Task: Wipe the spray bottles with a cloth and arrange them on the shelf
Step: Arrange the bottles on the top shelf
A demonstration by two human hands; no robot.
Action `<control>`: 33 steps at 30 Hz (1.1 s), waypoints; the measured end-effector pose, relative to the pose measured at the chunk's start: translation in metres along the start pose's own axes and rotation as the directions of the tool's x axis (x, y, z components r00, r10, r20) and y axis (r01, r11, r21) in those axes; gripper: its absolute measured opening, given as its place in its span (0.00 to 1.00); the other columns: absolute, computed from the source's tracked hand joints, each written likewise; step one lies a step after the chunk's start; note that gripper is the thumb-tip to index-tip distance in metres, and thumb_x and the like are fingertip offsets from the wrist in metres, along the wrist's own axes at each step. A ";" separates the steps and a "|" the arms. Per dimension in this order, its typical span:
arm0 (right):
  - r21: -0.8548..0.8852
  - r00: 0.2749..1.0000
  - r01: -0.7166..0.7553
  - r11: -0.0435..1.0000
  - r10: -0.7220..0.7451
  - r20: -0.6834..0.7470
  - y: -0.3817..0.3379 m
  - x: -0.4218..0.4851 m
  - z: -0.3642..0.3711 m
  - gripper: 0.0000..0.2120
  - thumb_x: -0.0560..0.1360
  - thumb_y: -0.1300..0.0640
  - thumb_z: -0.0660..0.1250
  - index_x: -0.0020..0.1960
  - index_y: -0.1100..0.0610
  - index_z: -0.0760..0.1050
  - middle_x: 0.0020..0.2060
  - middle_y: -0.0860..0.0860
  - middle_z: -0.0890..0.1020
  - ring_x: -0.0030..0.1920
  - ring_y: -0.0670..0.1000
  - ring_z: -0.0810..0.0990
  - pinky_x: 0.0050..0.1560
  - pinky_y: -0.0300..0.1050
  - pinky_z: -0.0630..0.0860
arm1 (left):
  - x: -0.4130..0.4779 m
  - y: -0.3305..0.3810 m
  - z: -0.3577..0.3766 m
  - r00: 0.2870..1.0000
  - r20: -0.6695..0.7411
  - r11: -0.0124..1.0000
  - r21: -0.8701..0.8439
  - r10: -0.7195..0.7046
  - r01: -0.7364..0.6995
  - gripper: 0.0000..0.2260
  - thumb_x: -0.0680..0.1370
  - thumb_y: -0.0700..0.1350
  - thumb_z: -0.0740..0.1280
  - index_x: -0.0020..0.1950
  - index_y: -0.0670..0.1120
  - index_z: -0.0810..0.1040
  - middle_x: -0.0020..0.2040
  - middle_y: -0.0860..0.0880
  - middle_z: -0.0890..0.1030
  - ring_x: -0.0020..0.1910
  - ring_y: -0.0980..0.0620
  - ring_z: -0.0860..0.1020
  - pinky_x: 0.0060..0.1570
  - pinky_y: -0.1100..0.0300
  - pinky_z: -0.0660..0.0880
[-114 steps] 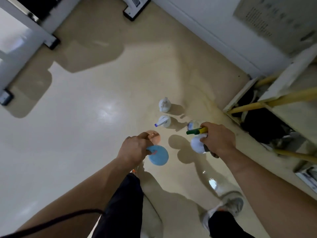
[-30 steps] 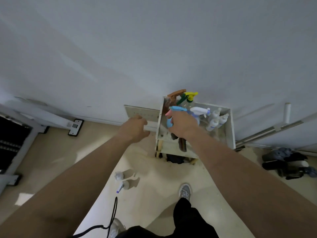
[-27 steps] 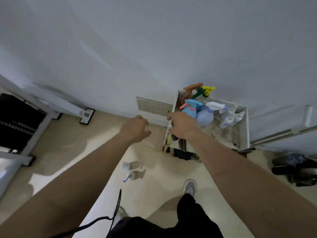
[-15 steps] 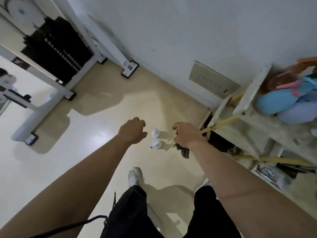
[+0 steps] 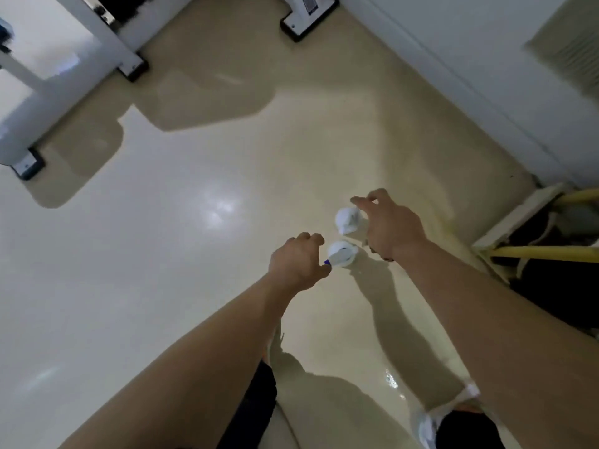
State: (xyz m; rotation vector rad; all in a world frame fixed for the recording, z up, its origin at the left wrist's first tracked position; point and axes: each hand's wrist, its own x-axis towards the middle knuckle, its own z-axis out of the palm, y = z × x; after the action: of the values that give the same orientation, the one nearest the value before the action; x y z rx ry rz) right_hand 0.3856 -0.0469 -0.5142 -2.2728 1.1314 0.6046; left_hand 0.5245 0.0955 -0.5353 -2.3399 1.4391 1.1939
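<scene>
Loosely curled hands (image 5: 298, 260) beside spray bottles (image 5: 342, 252)

Two spray bottles (image 5: 346, 219) (both white), two hands (image 5: 296, 264), one shelf (image 5: 515, 218).

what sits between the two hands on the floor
In the head view, two white bottles: the blue-tipped bottle beside the left hand, the plain bottle beside the right hand. Both stand on the floor.

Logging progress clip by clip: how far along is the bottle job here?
Done: unclear, most of the shelf is out of view. In hand: left hand reaches the blue-tipped bottle, right hand the other bottle, both on the floor. Left: wiping and shelving both.
</scene>
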 end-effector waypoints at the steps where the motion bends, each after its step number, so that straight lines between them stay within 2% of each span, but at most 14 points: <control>1: -0.045 0.999 0.038 0.998 -0.037 0.017 0.004 0.015 0.012 0.39 0.70 0.63 0.69 0.75 0.41 0.61 0.74 0.47 0.60 0.51 0.58 0.81 0.47 0.50 0.79 | 0.014 -0.001 0.017 1.000 -0.013 1.000 -0.014 0.008 -0.008 0.26 0.77 0.56 0.69 0.73 0.51 0.69 0.64 0.50 0.76 0.62 0.46 0.75 0.54 0.50 0.77; 2: -0.095 0.997 0.068 0.993 -0.064 0.039 0.008 0.028 0.023 0.40 0.70 0.63 0.71 0.75 0.40 0.61 0.75 0.46 0.59 0.50 0.57 0.81 0.46 0.49 0.79 | 0.026 0.000 0.033 1.000 -0.022 1.000 -0.024 0.016 -0.017 0.25 0.78 0.56 0.69 0.73 0.51 0.69 0.64 0.50 0.76 0.62 0.47 0.75 0.53 0.50 0.77; 4: -0.150 0.994 0.104 0.983 -0.096 0.057 0.019 0.048 0.044 0.36 0.71 0.64 0.70 0.72 0.40 0.64 0.73 0.45 0.62 0.46 0.55 0.79 0.42 0.47 0.76 | 0.045 0.004 0.061 0.999 -0.022 0.998 -0.023 0.050 -0.050 0.24 0.78 0.55 0.68 0.72 0.50 0.70 0.62 0.49 0.77 0.61 0.46 0.76 0.52 0.50 0.77; 8: -0.119 0.984 0.155 0.981 -0.165 -0.073 0.033 0.062 0.065 0.18 0.76 0.59 0.66 0.64 0.44 0.71 0.58 0.48 0.74 0.39 0.55 0.78 0.41 0.47 0.77 | 0.068 0.013 0.093 0.990 -0.097 0.993 0.068 0.106 -0.099 0.14 0.81 0.50 0.64 0.65 0.48 0.74 0.51 0.47 0.80 0.49 0.43 0.78 0.39 0.55 0.72; 11: -0.143 0.991 0.107 0.984 -0.117 -0.066 0.040 0.055 0.062 0.15 0.76 0.57 0.67 0.62 0.47 0.73 0.47 0.50 0.75 0.40 0.55 0.77 0.39 0.47 0.72 | 0.069 0.014 0.094 0.982 -0.152 0.982 0.169 0.111 -0.085 0.09 0.81 0.45 0.61 0.59 0.46 0.76 0.45 0.45 0.80 0.41 0.41 0.77 0.35 0.55 0.67; 14: -0.026 0.986 0.020 0.999 -0.024 -0.166 0.051 0.030 0.050 0.06 0.78 0.54 0.65 0.55 0.49 0.75 0.41 0.50 0.78 0.41 0.56 0.79 0.40 0.48 0.75 | 0.055 0.019 0.075 0.978 -0.176 0.986 0.141 0.113 -0.089 0.09 0.81 0.45 0.60 0.55 0.45 0.78 0.44 0.44 0.80 0.41 0.39 0.78 0.35 0.55 0.67; 15: 0.044 0.979 -0.016 0.999 0.025 -0.202 0.055 0.018 0.043 0.04 0.79 0.52 0.63 0.52 0.49 0.76 0.40 0.50 0.78 0.40 0.56 0.79 0.38 0.47 0.73 | 0.046 0.022 0.064 0.977 -0.174 0.985 0.138 0.122 -0.098 0.08 0.81 0.45 0.60 0.53 0.46 0.78 0.43 0.44 0.80 0.41 0.39 0.78 0.36 0.55 0.67; 17: 0.158 0.972 -0.072 0.985 0.105 -0.211 0.060 -0.012 0.021 0.06 0.80 0.48 0.63 0.49 0.48 0.77 0.38 0.49 0.80 0.39 0.53 0.77 0.36 0.46 0.70 | 0.021 0.031 0.037 0.979 -0.147 0.980 0.158 0.144 -0.120 0.07 0.80 0.45 0.60 0.50 0.47 0.78 0.41 0.46 0.78 0.40 0.42 0.78 0.35 0.57 0.65; 19: 0.226 0.970 -0.111 0.968 0.155 -0.188 0.063 -0.049 -0.011 0.07 0.80 0.47 0.64 0.49 0.48 0.78 0.39 0.49 0.81 0.40 0.53 0.77 0.38 0.46 0.73 | -0.012 0.047 0.002 0.982 -0.121 0.980 0.155 0.146 -0.127 0.07 0.80 0.44 0.60 0.49 0.47 0.78 0.39 0.49 0.76 0.39 0.45 0.75 0.35 0.57 0.64; 22: 0.317 0.967 -0.151 0.936 0.207 -0.148 0.062 -0.120 -0.070 0.06 0.79 0.48 0.65 0.49 0.49 0.79 0.42 0.50 0.83 0.43 0.54 0.80 0.42 0.49 0.78 | -0.073 0.082 -0.062 0.984 -0.086 0.981 0.128 0.154 -0.143 0.09 0.79 0.46 0.61 0.49 0.50 0.81 0.40 0.50 0.79 0.38 0.49 0.74 0.37 0.58 0.69; 25: 0.368 0.957 -0.187 0.911 0.254 -0.142 0.059 -0.201 -0.138 0.05 0.79 0.49 0.65 0.47 0.48 0.78 0.40 0.48 0.82 0.43 0.52 0.79 0.41 0.48 0.77 | -0.139 0.127 -0.130 0.971 -0.072 0.969 0.120 0.227 -0.217 0.11 0.77 0.51 0.58 0.44 0.54 0.79 0.38 0.51 0.79 0.37 0.51 0.74 0.33 0.62 0.65; 26: 0.385 0.952 -0.193 0.902 0.267 -0.148 0.059 -0.227 -0.161 0.05 0.79 0.49 0.65 0.47 0.48 0.78 0.39 0.47 0.81 0.42 0.51 0.79 0.40 0.47 0.75 | -0.158 0.145 -0.152 0.966 -0.060 0.962 0.128 0.251 -0.242 0.11 0.77 0.52 0.58 0.43 0.53 0.80 0.39 0.51 0.80 0.37 0.51 0.75 0.33 0.61 0.65; 29: 0.418 0.942 -0.219 0.882 0.302 -0.144 0.056 -0.303 -0.225 0.04 0.79 0.50 0.65 0.46 0.46 0.77 0.37 0.45 0.78 0.42 0.50 0.78 0.35 0.44 0.68 | -0.212 0.198 -0.212 0.945 -0.030 0.929 0.198 0.326 -0.314 0.10 0.79 0.52 0.64 0.52 0.52 0.84 0.45 0.49 0.83 0.43 0.47 0.81 0.38 0.60 0.67; 33: 0.452 0.909 -0.283 0.846 0.386 -0.155 0.063 -0.400 -0.290 0.05 0.76 0.47 0.66 0.46 0.46 0.79 0.40 0.46 0.81 0.44 0.51 0.80 0.41 0.46 0.75 | -0.280 0.275 -0.275 0.886 0.020 0.851 0.268 0.463 -0.451 0.11 0.79 0.55 0.66 0.50 0.51 0.85 0.41 0.48 0.82 0.41 0.46 0.79 0.34 0.58 0.65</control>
State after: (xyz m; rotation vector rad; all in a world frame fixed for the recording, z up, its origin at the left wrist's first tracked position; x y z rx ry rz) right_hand 0.1590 -0.0271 -0.0713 -1.8159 1.6279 0.1768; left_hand 0.3912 0.0069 -0.0838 -1.9111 2.1093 0.9573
